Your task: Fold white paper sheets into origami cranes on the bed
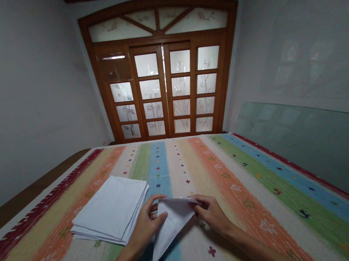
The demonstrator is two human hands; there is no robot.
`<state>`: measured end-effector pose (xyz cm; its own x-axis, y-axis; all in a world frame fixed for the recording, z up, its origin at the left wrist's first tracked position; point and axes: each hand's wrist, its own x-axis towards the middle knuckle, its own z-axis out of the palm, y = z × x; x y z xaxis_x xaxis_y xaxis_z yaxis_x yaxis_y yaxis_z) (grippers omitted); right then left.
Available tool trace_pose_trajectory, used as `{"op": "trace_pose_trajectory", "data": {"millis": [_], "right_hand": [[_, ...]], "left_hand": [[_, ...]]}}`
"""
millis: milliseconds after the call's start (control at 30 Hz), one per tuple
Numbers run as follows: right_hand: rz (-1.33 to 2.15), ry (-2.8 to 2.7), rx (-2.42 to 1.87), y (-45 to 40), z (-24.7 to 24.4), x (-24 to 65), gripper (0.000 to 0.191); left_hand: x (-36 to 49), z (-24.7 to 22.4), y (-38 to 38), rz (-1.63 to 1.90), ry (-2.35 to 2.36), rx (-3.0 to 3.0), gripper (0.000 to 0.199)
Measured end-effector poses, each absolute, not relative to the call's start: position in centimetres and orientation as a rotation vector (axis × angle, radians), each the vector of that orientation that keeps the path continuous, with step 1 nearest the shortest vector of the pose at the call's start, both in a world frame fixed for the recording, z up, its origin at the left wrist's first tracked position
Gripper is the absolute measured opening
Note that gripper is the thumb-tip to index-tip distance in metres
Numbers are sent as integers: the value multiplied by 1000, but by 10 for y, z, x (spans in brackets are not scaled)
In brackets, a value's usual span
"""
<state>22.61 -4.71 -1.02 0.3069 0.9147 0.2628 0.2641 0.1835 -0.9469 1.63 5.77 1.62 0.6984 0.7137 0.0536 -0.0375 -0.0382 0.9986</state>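
Head view: a white cloth (172,224), folded into a triangle, is gripped along its upper edge between the left hand (145,225) and the right hand (212,215), its point lying on a striped woven bedspread (237,191) just below the hands. Fingers of both hands are closed on the fold. A stack of folded white cloths (109,209) is placed just left of the left hand. Glazed wooden doors (163,83) stand far ahead of the hands; a leaning glass pane (310,148) is seen well right of the right hand.
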Motion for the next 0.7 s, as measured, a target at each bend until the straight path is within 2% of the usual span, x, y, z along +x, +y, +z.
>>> {"op": "trace_pose_trajectory", "data": {"millis": [67,233,433,567,700], "right_hand": [[664,-1233,-1347,-48,-13,228,33],[582,-1399,-1346,-52,-9,232,40],[548,-1544,-1284,-58,1,231,41],[694,-1516,-1217,-60,-1,231,37],[796,-1435,-1261,-57,-5,230,32]], "left_hand": [[16,17,60,680,615,1568,43],[16,21,60,685,665,1590,26],[14,17,63,678,742,1598,31],[15,16,67,712,760,1623,37],[18,18,67,739,767,1650,35]]}}
